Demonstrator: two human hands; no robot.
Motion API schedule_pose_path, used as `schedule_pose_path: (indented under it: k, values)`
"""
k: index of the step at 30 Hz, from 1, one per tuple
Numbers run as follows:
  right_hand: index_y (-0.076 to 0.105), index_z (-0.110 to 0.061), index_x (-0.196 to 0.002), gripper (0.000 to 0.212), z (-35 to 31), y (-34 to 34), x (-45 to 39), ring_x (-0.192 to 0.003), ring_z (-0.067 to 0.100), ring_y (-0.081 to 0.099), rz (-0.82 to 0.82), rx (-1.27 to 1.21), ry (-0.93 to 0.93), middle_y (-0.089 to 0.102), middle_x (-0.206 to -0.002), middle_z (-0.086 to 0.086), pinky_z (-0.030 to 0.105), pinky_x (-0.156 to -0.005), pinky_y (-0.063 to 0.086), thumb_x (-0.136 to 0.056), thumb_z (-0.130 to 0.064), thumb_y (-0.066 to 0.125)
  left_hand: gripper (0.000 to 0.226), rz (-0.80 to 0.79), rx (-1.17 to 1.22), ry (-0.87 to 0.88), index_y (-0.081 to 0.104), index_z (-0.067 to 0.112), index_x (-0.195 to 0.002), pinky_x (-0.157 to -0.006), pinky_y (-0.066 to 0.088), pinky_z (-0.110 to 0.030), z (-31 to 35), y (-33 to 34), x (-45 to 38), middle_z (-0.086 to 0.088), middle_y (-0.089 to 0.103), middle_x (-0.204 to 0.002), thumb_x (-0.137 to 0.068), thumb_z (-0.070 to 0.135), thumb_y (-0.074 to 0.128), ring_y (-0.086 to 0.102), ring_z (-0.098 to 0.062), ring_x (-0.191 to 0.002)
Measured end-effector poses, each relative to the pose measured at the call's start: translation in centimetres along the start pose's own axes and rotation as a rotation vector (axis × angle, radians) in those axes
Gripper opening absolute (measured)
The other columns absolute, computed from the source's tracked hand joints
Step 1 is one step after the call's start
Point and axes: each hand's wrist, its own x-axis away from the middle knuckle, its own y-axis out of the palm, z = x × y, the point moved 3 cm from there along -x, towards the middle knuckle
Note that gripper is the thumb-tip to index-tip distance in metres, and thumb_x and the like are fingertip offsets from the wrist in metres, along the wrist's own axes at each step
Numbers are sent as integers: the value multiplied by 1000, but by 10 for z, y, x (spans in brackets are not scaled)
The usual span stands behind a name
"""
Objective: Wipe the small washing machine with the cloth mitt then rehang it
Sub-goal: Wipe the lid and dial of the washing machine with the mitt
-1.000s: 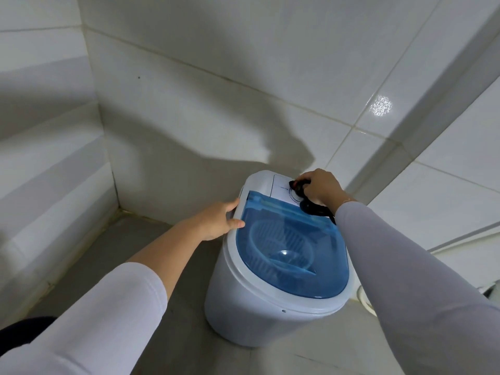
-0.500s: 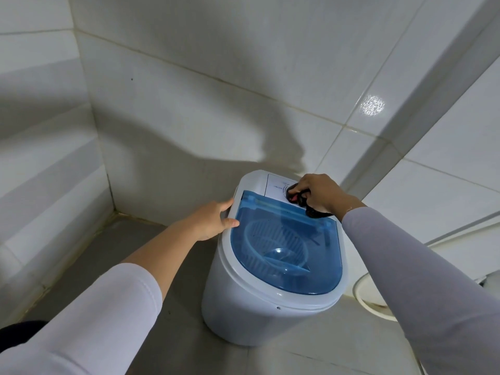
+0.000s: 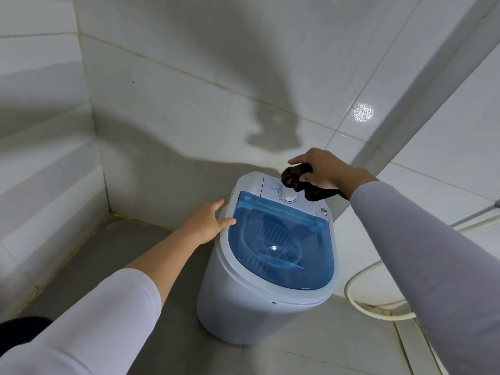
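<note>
Right hand [image 3: 322,169] fingers curled round bunched black cloth mitt [image 3: 300,182], index stretched forward, mitt just above the white dial [image 3: 288,195] at the far right corner of the small washing machine [image 3: 259,301], wrist bent down, grey-sleeved forearm coming in from the right. Left hand [image 3: 207,221] fingers loosely spread, holding nothing, thumb on the left edge of the blue lid [image 3: 281,244], white sleeve pushed up the forearm. Panel print round the dial too small to read; machine stands on the grey floor [image 3: 113,255] near the tiled corner.
</note>
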Motion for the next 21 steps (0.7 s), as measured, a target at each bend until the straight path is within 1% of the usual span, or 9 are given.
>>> schedule_pose_path:
  k: [4, 7, 10, 12, 14, 16, 17, 19, 21]
  values:
    - [49, -21, -135, 49, -38, 20, -10, -127, 29, 44, 52, -65, -80, 50, -136, 11, 35, -105, 35, -87, -10, 58, 76, -50, -8, 15, 23, 20, -149, -109, 34, -37, 0, 6, 11, -3, 34, -152, -87, 49, 56, 38, -25, -137]
    - [56, -17, -128, 44, -63, 35, -13, -121, 27, 50, 132, -160, -155, 57, -130, 10, 30, -100, 38, -86, -3, 54, 90, -122, -17, 22, 19, 19, -150, -110, 34, -36, -2, 8, 18, -2, 31, -154, -79, 52, 65, 36, -22, -138]
    - [54, -16, -130, 47, -78, 52, -18, -127, 27, 43, 186, -181, -217, 51, -135, 9, 30, -103, 34, -86, 0, 53, 94, -120, -54, 17, 18, 18, -149, -109, 32, -34, -3, 8, 21, -3, 27, -155, -77, 51, 68, 32, -23, -140]
    - [50, -20, -134, 49, -82, 65, -19, -135, 26, 35, 146, -141, -220, 40, -147, 6, 33, -110, 29, -87, -5, 54, 94, -101, -67, 12, 20, 17, -149, -108, 32, -33, -3, 7, 22, -3, 29, -154, -76, 50, 69, 34, -23, -139]
    - [43, -26, -138, 50, -84, 76, -17, -141, 24, 26, 54, -109, -190, 27, -155, -1, 38, -115, 27, -90, -23, 54, 91, -93, -68, 18, 23, 16, -148, -106, 33, -32, -2, 8, 22, -3, 34, -152, -77, 49, 69, 37, -23, -137]
    - [41, -31, -139, 51, -87, 80, -14, -143, 21, 23, 40, -105, -153, 22, -157, -6, 43, -115, 27, -90, -40, 50, 91, -97, -63, 16, 23, 16, -148, -105, 34, -32, -2, 8, 22, -4, 35, -152, -77, 49, 69, 38, -24, -136]
    - [40, -32, -139, 50, -89, 81, -13, -143, 21, 22, 51, -105, -145, 22, -157, -8, 45, -115, 26, -91, -44, 47, 92, -98, -65, 16, 22, 17, -148, -105, 34, -33, -3, 9, 21, -4, 34, -152, -77, 49, 69, 38, -24, -136]
    - [39, -31, -140, 46, -92, 85, -12, -144, 22, 21, 38, -49, -171, 21, -157, -8, 45, -116, 25, -95, -41, 39, 92, -99, -81, 20, 22, 17, -149, -107, 34, -34, -3, 9, 21, -4, 32, -153, -77, 50, 68, 36, -24, -137]
    - [37, -21, -142, 43, -97, 91, -9, -146, 21, 15, -27, 93, -233, 20, -158, -6, 38, -118, 19, -101, -30, 30, 93, -105, -85, 18, 20, 16, -149, -108, 33, -35, -4, 10, 20, -4, 29, -155, -77, 51, 68, 34, -24, -139]
